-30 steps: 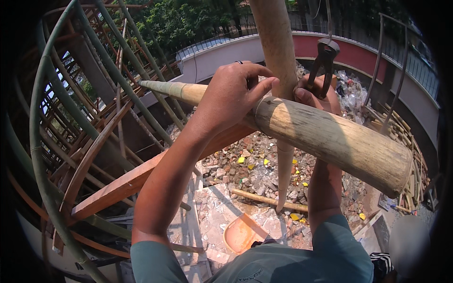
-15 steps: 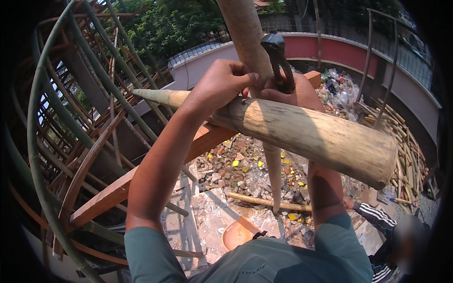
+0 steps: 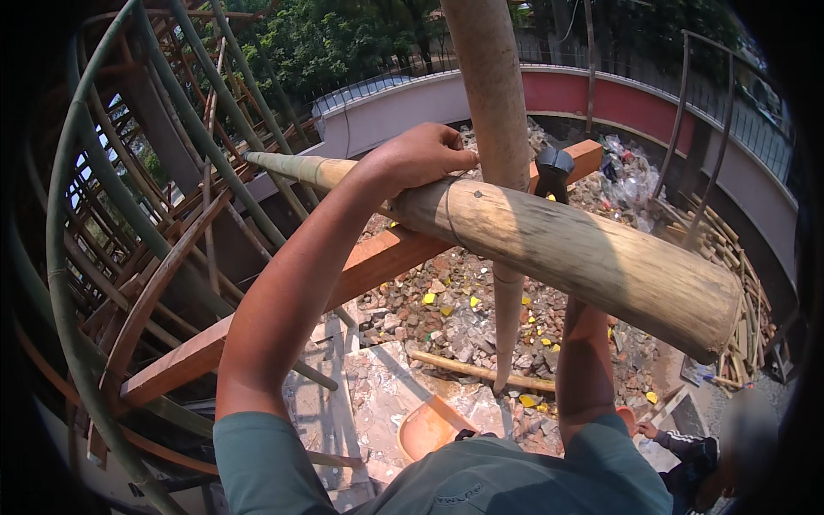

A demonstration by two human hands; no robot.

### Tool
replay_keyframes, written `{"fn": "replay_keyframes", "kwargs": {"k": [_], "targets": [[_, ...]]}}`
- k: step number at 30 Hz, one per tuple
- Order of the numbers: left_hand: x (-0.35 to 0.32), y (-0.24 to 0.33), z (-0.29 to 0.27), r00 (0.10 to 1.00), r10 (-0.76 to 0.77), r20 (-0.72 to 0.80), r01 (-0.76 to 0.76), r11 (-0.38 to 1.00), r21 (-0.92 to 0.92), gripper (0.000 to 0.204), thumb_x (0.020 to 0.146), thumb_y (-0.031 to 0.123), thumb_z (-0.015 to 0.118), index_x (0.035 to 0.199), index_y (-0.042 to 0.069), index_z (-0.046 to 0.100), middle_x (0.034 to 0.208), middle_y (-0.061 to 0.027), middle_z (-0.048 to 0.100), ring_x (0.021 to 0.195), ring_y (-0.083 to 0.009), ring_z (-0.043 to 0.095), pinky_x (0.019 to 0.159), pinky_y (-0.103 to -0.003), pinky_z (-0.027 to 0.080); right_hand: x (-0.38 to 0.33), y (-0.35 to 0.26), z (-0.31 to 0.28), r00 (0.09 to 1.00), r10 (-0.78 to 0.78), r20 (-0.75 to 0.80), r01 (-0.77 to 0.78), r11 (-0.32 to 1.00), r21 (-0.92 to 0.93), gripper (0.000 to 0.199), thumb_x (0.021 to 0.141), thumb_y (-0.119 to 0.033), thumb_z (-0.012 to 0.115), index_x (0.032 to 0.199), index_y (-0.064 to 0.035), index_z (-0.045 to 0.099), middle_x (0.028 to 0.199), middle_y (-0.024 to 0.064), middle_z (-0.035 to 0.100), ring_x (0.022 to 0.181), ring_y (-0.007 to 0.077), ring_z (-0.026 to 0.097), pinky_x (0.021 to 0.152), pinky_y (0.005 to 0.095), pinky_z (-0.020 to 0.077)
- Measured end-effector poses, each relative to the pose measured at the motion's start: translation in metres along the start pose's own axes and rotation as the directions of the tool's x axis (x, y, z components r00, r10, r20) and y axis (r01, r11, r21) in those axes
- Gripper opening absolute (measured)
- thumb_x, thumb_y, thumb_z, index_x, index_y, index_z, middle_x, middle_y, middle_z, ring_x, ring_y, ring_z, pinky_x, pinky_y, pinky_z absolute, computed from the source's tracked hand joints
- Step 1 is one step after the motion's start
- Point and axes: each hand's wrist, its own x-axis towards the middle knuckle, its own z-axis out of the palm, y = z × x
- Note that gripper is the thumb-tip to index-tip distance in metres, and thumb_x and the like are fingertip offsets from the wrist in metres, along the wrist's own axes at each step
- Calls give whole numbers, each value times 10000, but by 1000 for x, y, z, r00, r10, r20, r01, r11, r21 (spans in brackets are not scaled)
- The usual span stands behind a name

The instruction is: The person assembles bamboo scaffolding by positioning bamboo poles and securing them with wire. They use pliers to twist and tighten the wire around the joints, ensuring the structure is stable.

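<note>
A thick bamboo pole (image 3: 584, 240) lies slantwise before me, crossing the near side of an upright bamboo pole (image 3: 498, 94). A thin dark wire (image 3: 450, 215) loops around it. My left hand (image 3: 421, 156) rests over the lying pole with thumb and forefinger pinched, where the wire's upper end appears to run into them. Beyond the pole rises the dark head of a tool that looks like pincers (image 3: 554, 161), right of the upright. My right forearm reaches up behind the lying pole; the right hand is hidden there, in line with the pincers.
A reddish squared timber beam (image 3: 369, 262) passes beneath the poles. Bamboo scaffolding (image 3: 64, 257) curves along the left. Below lie rubble (image 3: 446, 300), an orange basin (image 3: 429, 429) and stacked poles (image 3: 730, 257). A co-worker's hand (image 3: 648, 429) shows at lower right.
The pincers and right hand have moved right and down, the hand passing out of sight behind the lying pole. My left hand stays near the crossing; the wire loop now shows.
</note>
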Motion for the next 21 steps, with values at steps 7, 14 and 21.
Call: {"fn": "replay_keyframes", "kwargs": {"k": [7, 14, 21], "targets": [[13, -14, -5, 986, 98, 138, -90, 994, -61, 448, 947, 369, 619, 1196, 1, 677, 1060, -104, 712, 947, -147, 649, 882, -298, 498, -8, 6, -4, 1000, -9, -19, 9, 1000, 11, 294, 903, -297, 675, 1016, -27, 643, 892, 75, 650, 868, 175, 623, 838, 362, 497], [25, -40, -23, 847, 365, 387, -245, 914, -323, 344, 943, 168, 561, 1218, 3, 686, 1165, -100, 703, 1062, -156, 643, 1007, -298, 466, -1, 7, -3, 999, -32, -24, 32, 999, 8, 291, 924, -302, 641, 1009, -24, 630, 893, 83, 642, 875, 186, 619, 851, 369, 494], [47, -37, -18, 821, 311, 478, -173, 935, -309, 379, 933, 240, 675, 1226, 1, 684, 1103, -97, 731, 979, -125, 670, 911, -265, 519, 6, 6, -2, 999, -48, -16, 48, 999, 13, 293, 945, -307, 606, 1003, -21, 618, 895, 91, 634, 881, 197, 615, 865, 376, 490]]}}
